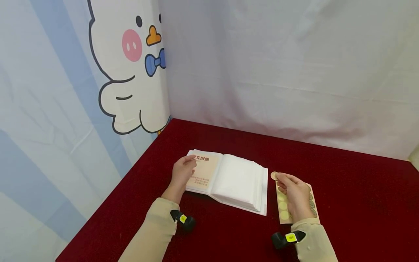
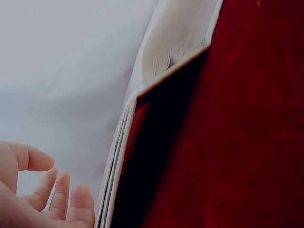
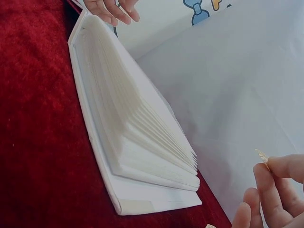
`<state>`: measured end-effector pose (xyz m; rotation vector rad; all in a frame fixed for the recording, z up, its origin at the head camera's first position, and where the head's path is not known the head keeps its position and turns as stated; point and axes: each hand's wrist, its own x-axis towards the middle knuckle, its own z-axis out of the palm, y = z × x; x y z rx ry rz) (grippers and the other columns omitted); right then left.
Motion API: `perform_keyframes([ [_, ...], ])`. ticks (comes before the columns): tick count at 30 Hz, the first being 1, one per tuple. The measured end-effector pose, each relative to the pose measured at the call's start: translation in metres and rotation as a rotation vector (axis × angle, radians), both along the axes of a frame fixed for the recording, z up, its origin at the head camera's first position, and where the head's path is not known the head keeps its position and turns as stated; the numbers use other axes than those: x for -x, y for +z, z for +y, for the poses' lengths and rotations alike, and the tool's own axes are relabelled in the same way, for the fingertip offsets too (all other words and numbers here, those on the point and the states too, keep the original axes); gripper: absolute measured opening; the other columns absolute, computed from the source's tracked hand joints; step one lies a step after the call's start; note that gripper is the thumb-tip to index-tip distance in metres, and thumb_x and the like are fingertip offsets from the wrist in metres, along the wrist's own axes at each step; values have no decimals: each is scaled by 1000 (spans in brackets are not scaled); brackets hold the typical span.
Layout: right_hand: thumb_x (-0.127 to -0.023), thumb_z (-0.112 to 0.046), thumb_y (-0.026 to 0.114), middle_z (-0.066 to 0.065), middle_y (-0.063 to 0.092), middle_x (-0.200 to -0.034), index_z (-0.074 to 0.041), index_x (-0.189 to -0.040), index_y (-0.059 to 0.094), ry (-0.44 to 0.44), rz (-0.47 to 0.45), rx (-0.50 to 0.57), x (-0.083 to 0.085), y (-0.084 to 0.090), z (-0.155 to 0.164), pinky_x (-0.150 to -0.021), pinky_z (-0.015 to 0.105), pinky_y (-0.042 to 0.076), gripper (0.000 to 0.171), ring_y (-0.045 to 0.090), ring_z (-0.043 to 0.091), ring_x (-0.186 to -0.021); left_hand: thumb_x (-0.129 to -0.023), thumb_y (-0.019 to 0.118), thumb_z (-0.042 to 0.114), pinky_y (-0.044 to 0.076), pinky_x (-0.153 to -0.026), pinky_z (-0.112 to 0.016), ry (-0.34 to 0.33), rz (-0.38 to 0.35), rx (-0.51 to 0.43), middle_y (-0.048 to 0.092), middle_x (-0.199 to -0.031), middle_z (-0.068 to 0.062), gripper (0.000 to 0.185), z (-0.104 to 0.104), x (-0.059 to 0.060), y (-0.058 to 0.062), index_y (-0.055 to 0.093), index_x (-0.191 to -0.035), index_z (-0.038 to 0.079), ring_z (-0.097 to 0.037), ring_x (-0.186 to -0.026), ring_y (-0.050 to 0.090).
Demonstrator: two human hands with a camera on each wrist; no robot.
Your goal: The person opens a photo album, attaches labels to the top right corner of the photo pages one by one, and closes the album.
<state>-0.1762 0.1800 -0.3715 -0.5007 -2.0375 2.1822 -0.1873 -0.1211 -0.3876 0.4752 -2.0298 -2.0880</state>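
Note:
An open album [image 1: 235, 178] with thick white pages lies on the table, its left page [image 1: 204, 183] tan with printed characters. My right hand [image 1: 296, 194] pinches a round gold sticker [image 1: 274, 176] between thumb and fingertips, right of the album; in the right wrist view the sticker [image 3: 261, 155] appears edge-on. Beneath that hand lies a sheet of round stickers [image 1: 284, 205], partly hidden by it. Over the album's left page, my left hand [image 1: 183, 170] hovers or rests, which cannot be told. Its fingers [image 2: 59, 197] are loosely bent and hold nothing in the left wrist view.
A dark red cloth [image 1: 229, 236] covers the table. Behind it hangs a pale grey curtain [image 1: 288, 72], and at the left a striped curtain with a cartoon duck [image 1: 124, 91]. Each wrist wears a black camera strap.

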Motion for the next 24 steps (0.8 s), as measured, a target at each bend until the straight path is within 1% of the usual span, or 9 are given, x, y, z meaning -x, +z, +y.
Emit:
perform_keyframes([
  [5, -86, -14, 68, -10, 65, -72, -23, -73, 67, -7, 16, 14, -3, 1, -4, -70, 21, 51, 16, 60, 7, -72, -85, 56, 4, 42, -75, -28, 2, -5, 84, 58, -114, -16, 35, -7, -1, 0, 60, -120, 2, -24, -96, 52],
  [8, -85, -15, 68, -10, 64, -71, -22, -75, 68, 2, 19, -3, -5, 1, -6, -65, 20, 50, 13, 60, 8, -70, -82, 59, 1, 42, -78, -31, -6, -15, 127, 57, -114, -15, 37, -10, -2, -1, 60, -119, 3, -25, -99, 51],
  [11, -85, -20, 69, -10, 63, -73, -18, -82, 68, 7, 3, -41, -5, 1, -8, -61, 21, 47, 4, 60, 9, -68, -79, 62, -1, 42, -85, -36, -15, -41, 192, 57, -115, -15, 41, -13, -1, -3, 60, -120, 4, -28, -104, 49],
  [15, -84, -25, 69, -10, 62, -75, -10, -95, 67, -5, -30, -84, -4, 1, -9, -61, 23, 46, 18, 59, 10, -69, -75, 69, -1, 39, -93, -40, -30, -100, 285, 55, -120, -15, 48, -14, -1, -5, 60, -122, 5, -30, -112, 46],
  [17, -84, -26, 70, -11, 62, -75, -9, -98, 66, -14, -40, -95, -3, 1, -9, -62, 24, 46, 22, 59, 11, -70, -75, 72, 1, 39, -94, -41, -52, -128, 328, 53, -124, -15, 52, -15, -1, -6, 58, -125, 6, -31, -113, 46],
  [20, -83, -25, 71, -11, 62, -74, -12, -93, 68, -27, -45, -95, -3, 1, -10, -63, 24, 46, 17, 58, 12, -71, -75, 76, 9, 40, -95, -41, -111, -133, 440, 51, -128, -18, 58, -16, -2, -8, 55, -128, 4, -31, -114, 47],
  [23, -82, -23, 72, -11, 63, -71, -18, -82, 69, -30, -46, -88, -3, 2, -11, -63, 24, 46, 6, 58, 12, -71, -76, 76, 19, 38, -96, -44, -186, -105, 604, 49, -130, -22, 61, -17, -4, -10, 53, -129, 0, -35, -117, 44],
  [24, -82, -23, 72, -12, 63, -71, -20, -79, 69, -28, -44, -85, -3, 2, -12, -63, 23, 46, 5, 58, 12, -70, -77, 75, 22, 37, -98, -46, -212, -97, 656, 48, -131, -22, 62, -17, -5, -10, 52, -130, -1, -36, -119, 42],
])
